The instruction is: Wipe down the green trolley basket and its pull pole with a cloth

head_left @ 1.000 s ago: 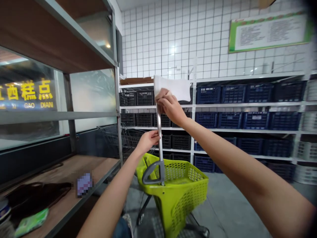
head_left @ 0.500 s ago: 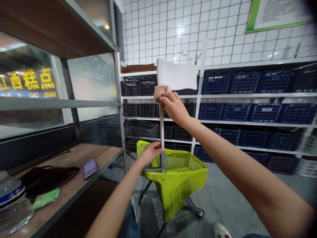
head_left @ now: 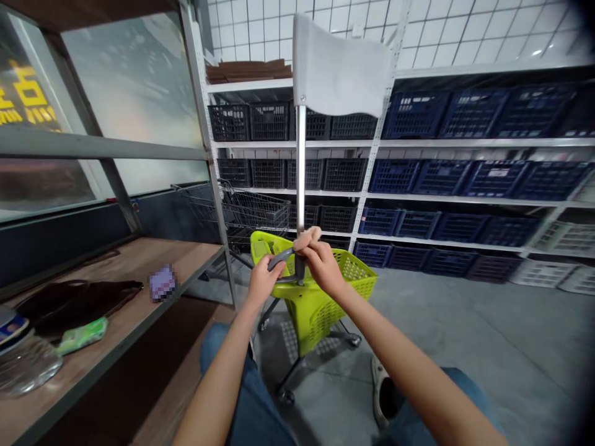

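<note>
A small lime-green shopping cart (head_left: 309, 316) stands in front of me. A metal pole (head_left: 301, 167) rises from it and carries a white flag-shaped panel (head_left: 341, 68) at the top. My right hand (head_left: 324, 266) is closed on a beige cloth (head_left: 307, 238), pressed around the lower end of the pole. My left hand (head_left: 263, 280) grips the cart's grey handle (head_left: 281, 256), just left of the pole. The cloth and fingers hide the pole's foot in part.
On my left is a shelf (head_left: 190, 257) bearing a plastic bottle (head_left: 32, 362), a green packet (head_left: 83, 336), a dark bag and a blurred purple item. Behind the cart stand a wire shopping cart (head_left: 260, 207) and white racks with dark crates (head_left: 397, 176).
My right hand has slid the cloth down the pole, from just below the white panel to near the handle. My left hand has shifted from the pole's base to the grey handle.
</note>
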`<action>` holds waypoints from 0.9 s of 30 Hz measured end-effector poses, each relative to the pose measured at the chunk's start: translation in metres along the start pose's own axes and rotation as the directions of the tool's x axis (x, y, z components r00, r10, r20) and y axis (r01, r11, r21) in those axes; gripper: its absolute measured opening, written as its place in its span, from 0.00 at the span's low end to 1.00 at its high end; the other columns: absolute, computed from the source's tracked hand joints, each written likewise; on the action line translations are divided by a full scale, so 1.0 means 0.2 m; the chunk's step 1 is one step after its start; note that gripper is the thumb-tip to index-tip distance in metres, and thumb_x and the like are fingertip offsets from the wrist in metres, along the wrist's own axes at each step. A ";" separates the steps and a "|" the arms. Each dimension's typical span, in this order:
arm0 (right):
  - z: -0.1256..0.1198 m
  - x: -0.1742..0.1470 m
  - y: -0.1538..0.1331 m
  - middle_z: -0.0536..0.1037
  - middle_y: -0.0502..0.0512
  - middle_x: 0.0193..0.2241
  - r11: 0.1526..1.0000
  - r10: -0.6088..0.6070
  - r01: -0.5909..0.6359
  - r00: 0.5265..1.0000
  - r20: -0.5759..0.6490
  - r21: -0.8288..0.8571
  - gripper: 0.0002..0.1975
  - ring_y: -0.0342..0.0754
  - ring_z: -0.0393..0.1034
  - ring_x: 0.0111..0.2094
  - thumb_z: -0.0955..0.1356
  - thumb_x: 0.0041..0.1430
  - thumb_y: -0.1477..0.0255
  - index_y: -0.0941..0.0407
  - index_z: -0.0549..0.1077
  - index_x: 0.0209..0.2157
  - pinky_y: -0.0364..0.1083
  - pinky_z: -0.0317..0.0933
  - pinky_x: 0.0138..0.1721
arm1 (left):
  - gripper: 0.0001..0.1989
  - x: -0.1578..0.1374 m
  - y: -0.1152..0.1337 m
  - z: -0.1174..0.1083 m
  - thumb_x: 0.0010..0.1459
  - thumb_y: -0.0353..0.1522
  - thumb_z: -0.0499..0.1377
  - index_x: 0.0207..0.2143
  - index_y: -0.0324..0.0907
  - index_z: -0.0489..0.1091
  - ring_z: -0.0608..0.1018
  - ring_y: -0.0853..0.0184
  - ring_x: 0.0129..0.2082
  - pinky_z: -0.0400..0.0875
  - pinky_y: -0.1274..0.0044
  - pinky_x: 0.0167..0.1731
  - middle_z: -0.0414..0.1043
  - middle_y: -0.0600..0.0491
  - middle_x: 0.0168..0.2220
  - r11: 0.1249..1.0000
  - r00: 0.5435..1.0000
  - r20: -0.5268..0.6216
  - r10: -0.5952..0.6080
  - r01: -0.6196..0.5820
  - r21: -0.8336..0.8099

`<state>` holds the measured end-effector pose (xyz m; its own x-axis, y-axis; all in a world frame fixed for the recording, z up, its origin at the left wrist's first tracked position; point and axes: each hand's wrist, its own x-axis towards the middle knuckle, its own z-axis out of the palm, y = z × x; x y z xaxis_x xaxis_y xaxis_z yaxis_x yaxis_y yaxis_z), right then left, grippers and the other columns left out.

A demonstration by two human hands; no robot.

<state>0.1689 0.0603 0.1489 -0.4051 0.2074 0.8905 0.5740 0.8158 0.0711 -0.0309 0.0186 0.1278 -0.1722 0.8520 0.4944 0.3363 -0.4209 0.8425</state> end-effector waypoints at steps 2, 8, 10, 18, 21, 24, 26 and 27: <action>0.03 -0.07 -0.01 0.73 0.57 0.48 0.998 0.048 -0.047 0.998 -0.035 0.031 0.16 0.53 0.65 0.48 0.61 0.68 0.74 0.51 0.74 0.53 0.53 0.65 0.48 | 0.17 -0.02 -0.03 0.01 0.58 0.46 0.60 0.37 0.41 0.70 0.77 0.67 0.24 0.71 0.77 0.28 0.75 0.55 0.25 1.000 0.999 -0.040 0.000 -0.001 -0.019; 0.02 -0.04 -0.09 0.74 0.58 0.46 0.992 0.112 -0.106 0.990 -0.082 0.068 0.16 0.52 0.66 0.46 0.60 0.68 0.73 0.53 0.75 0.50 0.52 0.65 0.48 | 0.30 -0.01 -0.06 0.01 0.56 0.58 0.55 0.39 0.40 0.71 0.76 0.68 0.21 0.72 0.77 0.23 0.77 0.51 0.30 0.989 0.999 -0.039 -0.008 0.002 -0.151; 0.03 -0.01 -0.14 0.74 0.58 0.45 0.988 0.145 -0.137 0.983 -0.113 0.074 0.16 0.52 0.67 0.46 0.60 0.69 0.74 0.54 0.76 0.50 0.52 0.65 0.48 | 0.34 -0.01 -0.06 0.01 0.58 0.61 0.50 0.40 0.39 0.72 0.75 0.68 0.19 0.71 0.77 0.22 0.78 0.50 0.29 0.987 0.998 -0.066 -0.025 0.015 -0.159; 0.12 0.00 -0.29 0.74 0.60 0.44 0.999 -0.015 0.016 1.000 -0.013 0.034 0.16 0.52 0.66 0.48 0.61 0.69 0.74 0.55 0.73 0.54 0.49 0.65 0.50 | 0.42 0.02 -0.05 -0.04 0.61 0.62 0.39 0.37 0.39 0.79 0.80 0.57 0.48 0.76 0.70 0.48 0.81 0.45 0.39 0.988 0.995 -0.092 -0.048 0.034 -0.150; 0.09 0.01 -0.24 0.73 0.59 0.45 0.995 0.095 -0.093 0.993 -0.074 0.024 0.17 0.52 0.66 0.47 0.61 0.68 0.74 0.54 0.73 0.54 0.50 0.65 0.48 | 0.45 0.03 -0.06 -0.04 0.60 0.63 0.37 0.39 0.37 0.78 0.82 0.56 0.44 0.80 0.69 0.41 0.82 0.43 0.36 0.928 0.989 0.034 -0.141 0.144 -0.343; 0.06 -0.01 -0.18 0.73 0.59 0.46 0.970 0.241 -0.234 0.959 -0.146 0.060 0.16 0.52 0.66 0.46 0.61 0.68 0.73 0.52 0.73 0.53 0.52 0.64 0.49 | 0.47 0.03 -0.07 -0.03 0.59 0.64 0.37 0.40 0.34 0.78 0.83 0.56 0.39 0.80 0.71 0.35 0.81 0.42 0.33 0.863 0.979 0.130 -0.160 0.203 -0.462; 0.08 -0.08 -0.16 0.73 0.58 0.47 0.959 0.281 -0.270 0.949 -0.141 0.093 0.16 0.53 0.65 0.48 0.61 0.68 0.72 0.52 0.74 0.53 0.53 0.63 0.50 | 0.46 0.04 -0.07 -0.03 0.58 0.64 0.39 0.39 0.34 0.78 0.83 0.56 0.38 0.80 0.72 0.34 0.81 0.42 0.32 0.845 0.977 0.143 -0.158 0.209 -0.492; 0.10 -0.13 -0.16 0.73 0.58 0.48 0.955 0.291 -0.278 0.948 -0.131 0.104 0.16 0.53 0.65 0.48 0.61 0.68 0.71 0.53 0.74 0.52 0.53 0.63 0.51 | 0.45 0.04 -0.06 -0.03 0.58 0.64 0.41 0.39 0.34 0.77 0.83 0.57 0.38 0.80 0.72 0.33 0.81 0.43 0.32 0.842 0.977 0.145 -0.157 0.209 -0.497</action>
<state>0.1478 0.0400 0.1147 -0.1238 0.3628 0.9236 0.5865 0.7775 -0.2268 -0.0416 0.0285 0.1218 -0.0868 0.9437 0.3193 -0.2126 -0.3307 0.9195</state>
